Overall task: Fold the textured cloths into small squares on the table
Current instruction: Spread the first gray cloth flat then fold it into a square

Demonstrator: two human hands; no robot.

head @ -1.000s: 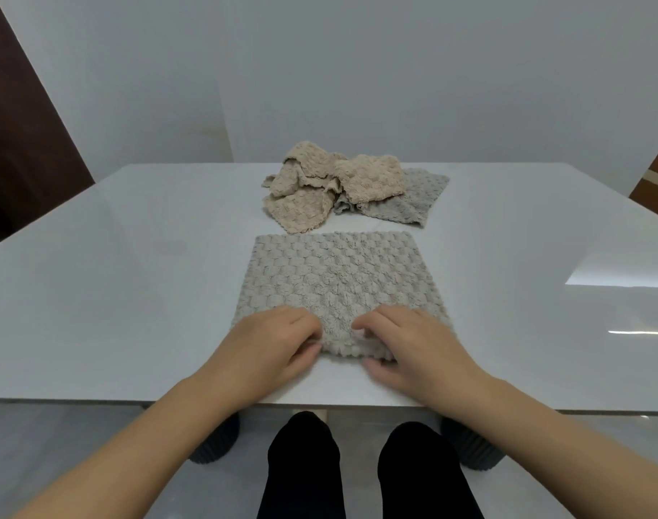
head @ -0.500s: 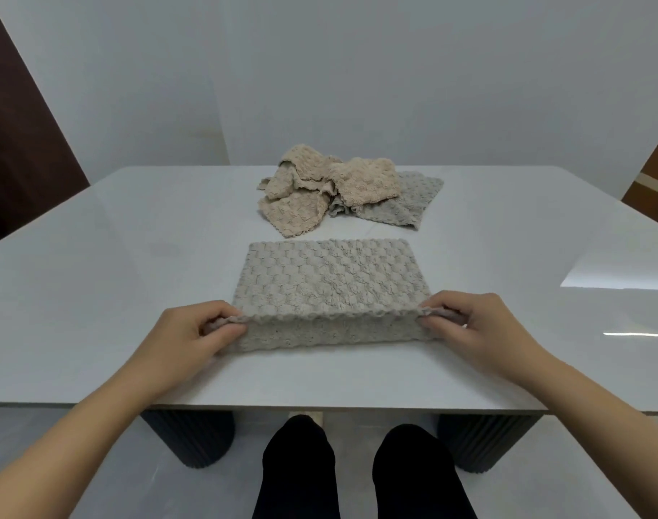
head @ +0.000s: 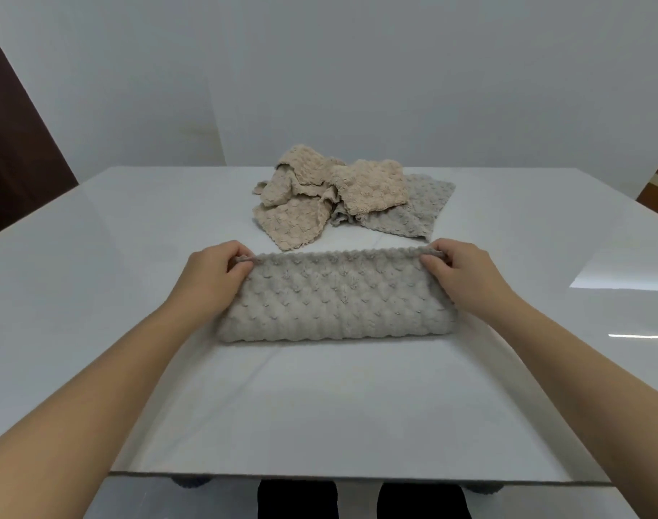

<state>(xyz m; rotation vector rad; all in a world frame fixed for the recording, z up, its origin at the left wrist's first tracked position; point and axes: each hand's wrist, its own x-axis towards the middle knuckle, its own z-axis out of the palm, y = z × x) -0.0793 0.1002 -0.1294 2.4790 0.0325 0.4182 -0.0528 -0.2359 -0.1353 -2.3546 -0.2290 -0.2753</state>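
Grey textured cloth (head: 335, 297) is what I am logging, working outward from the near side.

- Nearest: two dark-clad legs (head: 297, 500) show below the near edge of the glossy white table (head: 95, 294). Both bare forearms reach forward over the tabletop.
- Mid-table: the cloth lies folded in half as a long band. Its rounded fold faces the near side and its loose edges are stacked along the far side.
- Left hand (head: 211, 279): thumb and curled fingers pinch the stacked edges at the far left corner.
- Right hand (head: 462, 275): the same pinch at the far right corner, fingers bunched together.
- Change: a second ago the cloth lay flat as a square, with both hands close together at the middle of its near edge. Half a second ago each hand pinched a near corner, the edge just lifted. Now that edge has been carried over onto the far edge.
- Beyond, just apart from the band: a loose heap of beige textured cloths (head: 301, 204), partly lying on another grey cloth (head: 421, 207) spread flat at its right. The heap looks unchanged.
- Farthest: pale wall (head: 338, 69) and a dark brown panel (head: 16, 144) at far left.
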